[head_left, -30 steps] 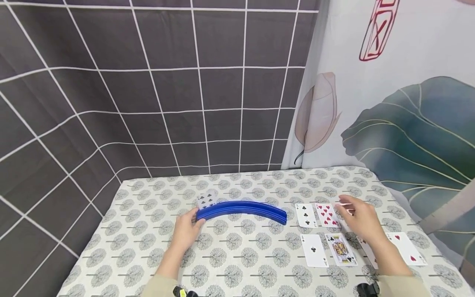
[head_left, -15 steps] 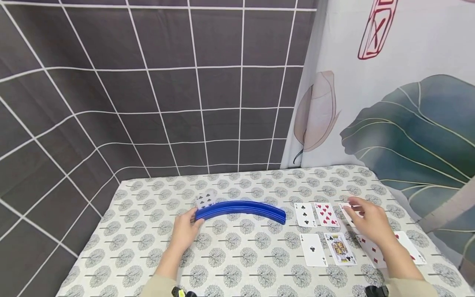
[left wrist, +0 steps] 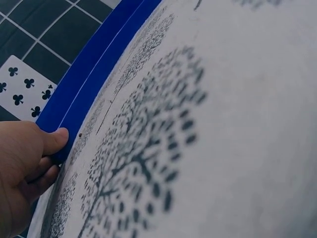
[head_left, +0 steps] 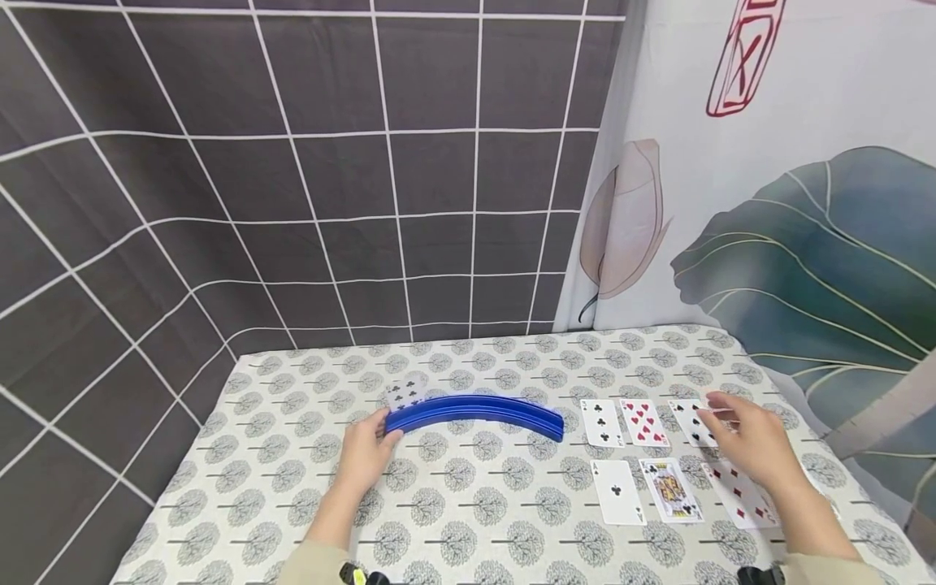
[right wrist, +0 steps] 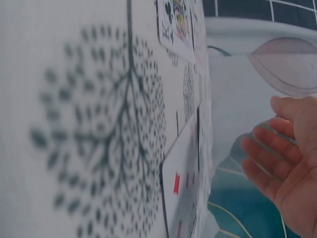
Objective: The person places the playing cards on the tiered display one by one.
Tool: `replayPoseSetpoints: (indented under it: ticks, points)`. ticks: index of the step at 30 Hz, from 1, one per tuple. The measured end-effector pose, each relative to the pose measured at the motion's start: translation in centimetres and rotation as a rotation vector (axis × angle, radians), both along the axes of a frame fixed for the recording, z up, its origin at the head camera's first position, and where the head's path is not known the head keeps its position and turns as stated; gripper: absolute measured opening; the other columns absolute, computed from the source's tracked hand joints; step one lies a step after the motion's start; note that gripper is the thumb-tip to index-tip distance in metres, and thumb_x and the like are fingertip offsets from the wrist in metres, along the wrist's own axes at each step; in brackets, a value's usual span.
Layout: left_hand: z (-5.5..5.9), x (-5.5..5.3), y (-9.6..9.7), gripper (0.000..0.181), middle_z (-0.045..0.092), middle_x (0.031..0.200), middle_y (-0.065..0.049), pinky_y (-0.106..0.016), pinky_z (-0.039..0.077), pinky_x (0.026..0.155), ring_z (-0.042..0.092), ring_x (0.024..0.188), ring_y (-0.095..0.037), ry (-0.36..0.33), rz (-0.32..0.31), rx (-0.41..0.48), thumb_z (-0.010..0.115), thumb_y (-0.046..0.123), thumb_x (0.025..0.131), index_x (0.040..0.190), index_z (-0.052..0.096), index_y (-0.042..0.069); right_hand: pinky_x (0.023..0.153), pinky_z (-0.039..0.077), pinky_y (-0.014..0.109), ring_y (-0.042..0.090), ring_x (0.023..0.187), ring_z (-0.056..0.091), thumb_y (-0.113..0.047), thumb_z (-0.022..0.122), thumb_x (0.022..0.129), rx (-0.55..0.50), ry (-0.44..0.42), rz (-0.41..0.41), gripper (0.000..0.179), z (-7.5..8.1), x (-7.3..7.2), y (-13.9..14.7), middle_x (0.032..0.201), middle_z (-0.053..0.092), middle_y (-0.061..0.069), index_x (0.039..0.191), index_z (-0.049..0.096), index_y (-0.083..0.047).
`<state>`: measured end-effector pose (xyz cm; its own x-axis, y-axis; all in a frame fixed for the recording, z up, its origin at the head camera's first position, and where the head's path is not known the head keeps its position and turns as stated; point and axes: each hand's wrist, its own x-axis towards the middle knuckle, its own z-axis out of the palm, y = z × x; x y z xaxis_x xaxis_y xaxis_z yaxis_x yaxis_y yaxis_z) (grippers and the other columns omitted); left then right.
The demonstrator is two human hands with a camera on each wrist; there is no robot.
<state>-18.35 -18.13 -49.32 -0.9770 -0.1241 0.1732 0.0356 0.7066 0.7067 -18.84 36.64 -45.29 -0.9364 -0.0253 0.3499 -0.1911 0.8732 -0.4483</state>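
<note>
My left hand [head_left: 366, 449] grips the left end of a blue curved card holder [head_left: 475, 408]. In the left wrist view my thumb lies on the front of the card holder [left wrist: 94, 74], with fingers curled beneath. A clubs playing card [head_left: 406, 392] stands in the slot at that end. My right hand [head_left: 756, 439] hovers over the cards on the right, holding nothing; the right wrist view shows the fingers of this hand [right wrist: 282, 153] relaxed and apart from the cards. Nearest to it are a card with black pips [head_left: 687, 416], partly covered, and a diamonds card [head_left: 734, 491].
Left of these lie a three of clubs [head_left: 602, 423], a hearts card [head_left: 643, 423], an ace of clubs [head_left: 617, 492] and a king of clubs [head_left: 670, 490], all face up. A tree-patterned cloth [head_left: 483, 496] covers the table. Grey and floral curtains [head_left: 439, 162] hang behind.
My right hand has moved to the right, uncovering the black-pip card and the diamonds card, and its arm now hides the hearts card at far right. The left hand stays on the card holder.
</note>
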Motion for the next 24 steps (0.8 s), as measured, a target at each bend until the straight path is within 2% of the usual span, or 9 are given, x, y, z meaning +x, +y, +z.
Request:
replayPoseSetpoints:
  ticks: [4,7,14,20,24]
  points:
    - [0.0,0.0,0.0,0.052,0.069,0.118,-0.027,-0.062,0.046,0.106,0.060,0.115,-0.048,0.004,0.010,-0.006,0.076,0.012,0.089,0.134,0.059,-0.007,0.075,0.052,0.066,0.054,0.092,0.066,-0.015,0.068,0.097,0.017,0.008,-0.005,0.038,-0.2,0.0,0.9,0.113,0.065,0.036,0.125,0.059,0.010]
    - [0.0,0.0,0.0,0.051,0.069,0.117,-0.027,-0.063,0.046,0.105,0.061,0.114,-0.048,0.015,0.008,-0.013,0.076,0.011,0.089,0.133,0.059,-0.007,0.075,0.053,0.067,0.055,0.092,0.066,-0.015,0.068,0.097,0.021,0.010,-0.005,0.038,-0.2,0.1,1.3,0.113,0.065,0.036,0.124,0.059,0.010]
    - [0.1,0.0,0.1,0.052,0.068,0.119,-0.028,-0.058,0.047,0.106,0.064,0.114,-0.045,0.005,0.006,-0.009,0.076,0.012,0.089,0.134,0.058,-0.008,0.075,0.051,0.067,0.055,0.092,0.066,-0.015,0.069,0.096,0.035,0.006,-0.009,0.041,-0.2,0.2,2.3,0.112,0.065,0.037,0.125,0.059,0.012]
    - [0.4,0.0,0.2,0.053,0.068,0.120,-0.028,-0.059,0.047,0.106,0.063,0.114,-0.046,-0.003,-0.003,-0.003,0.075,0.012,0.090,0.135,0.057,-0.008,0.077,0.046,0.068,0.054,0.093,0.066,-0.014,0.070,0.095,0.066,-0.011,0.002,0.040,-0.6,0.4,3.5,0.116,0.063,0.037,0.123,0.059,0.012]
    - [0.4,0.0,0.3,0.053,0.068,0.120,-0.028,-0.058,0.047,0.106,0.064,0.114,-0.045,-0.008,-0.001,0.004,0.075,0.011,0.090,0.136,0.057,-0.008,0.076,0.047,0.069,0.054,0.093,0.066,-0.017,0.071,0.094,0.086,-0.021,0.004,0.041,-0.7,0.6,4.2,0.113,0.064,0.037,0.121,0.060,0.012]
